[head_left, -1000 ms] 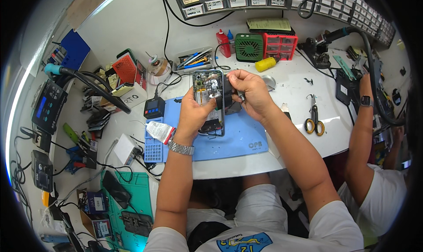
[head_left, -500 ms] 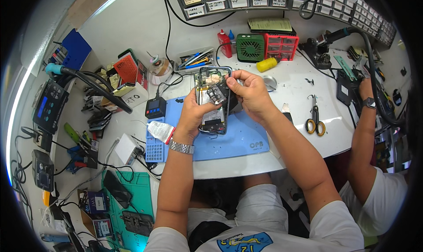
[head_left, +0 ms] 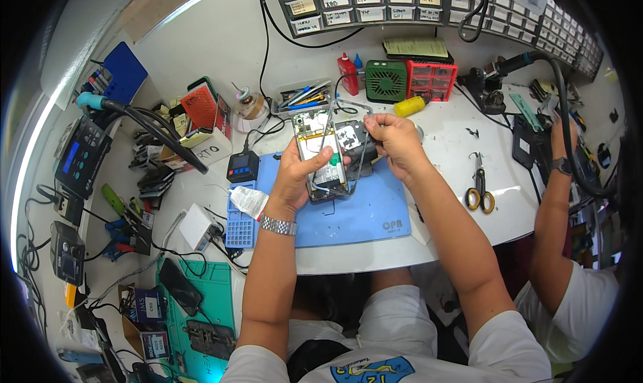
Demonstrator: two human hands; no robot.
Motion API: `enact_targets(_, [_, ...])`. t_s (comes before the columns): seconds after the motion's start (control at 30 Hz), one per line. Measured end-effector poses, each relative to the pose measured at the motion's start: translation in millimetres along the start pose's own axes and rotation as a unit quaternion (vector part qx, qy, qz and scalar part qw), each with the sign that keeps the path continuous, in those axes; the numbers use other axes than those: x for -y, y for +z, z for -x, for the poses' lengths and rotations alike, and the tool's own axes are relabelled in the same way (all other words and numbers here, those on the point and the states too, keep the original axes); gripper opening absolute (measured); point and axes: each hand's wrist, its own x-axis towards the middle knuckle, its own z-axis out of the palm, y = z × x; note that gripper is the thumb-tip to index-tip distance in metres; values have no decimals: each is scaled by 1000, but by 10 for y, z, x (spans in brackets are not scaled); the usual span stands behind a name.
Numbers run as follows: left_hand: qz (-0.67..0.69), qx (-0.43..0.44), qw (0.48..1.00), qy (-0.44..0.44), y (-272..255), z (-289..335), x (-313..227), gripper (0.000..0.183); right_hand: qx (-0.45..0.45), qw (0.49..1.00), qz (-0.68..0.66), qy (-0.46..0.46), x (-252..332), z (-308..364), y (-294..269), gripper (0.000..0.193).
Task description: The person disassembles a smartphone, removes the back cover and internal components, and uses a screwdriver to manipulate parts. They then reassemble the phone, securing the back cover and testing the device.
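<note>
My left hand holds an opened smartphone, its thumb lying over the exposed insides. A silver battery and circuit board show in it. The thumb and fingers of my right hand pinch the upper right corner of a thin grey phone frame. This frame sits askew, partly across the phone and jutting out to its right. Behind it is a dark flat part with a white patch; whether anything supports it I cannot tell. Below lies a blue repair mat.
A white tube and small black device are left of the phone. Scissors lie to the right. A green fan, red drawer box and yellow bottle stand behind. A co-worker's arm is at far right.
The thin frame has come away from the phone toward the right, still in my right hand. The black camera-side piece no longer covers the phone, and more of the battery shows.
</note>
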Motion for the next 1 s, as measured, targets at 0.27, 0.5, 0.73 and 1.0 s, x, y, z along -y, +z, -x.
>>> enact_targets(0.27, [-68, -54, 995, -51, -49, -16, 58, 52, -70, 907, 415, 2, -120, -65, -18, 31])
enact_targets(0.5, [20, -31, 996, -77, -127, 22, -92, 70, -95, 850, 513, -79, -112, 35, -7, 32])
enact_targets(0.73, [-23, -31, 994, -101, -165, 67, -41, 85, -80, 830, 539, -121, -139, 40, 7, 33])
enact_targets(1.0, [-34, -2, 993, -110, -91, 34, -36, 104, -97, 819, 484, -293, -291, -12, 0, 20])
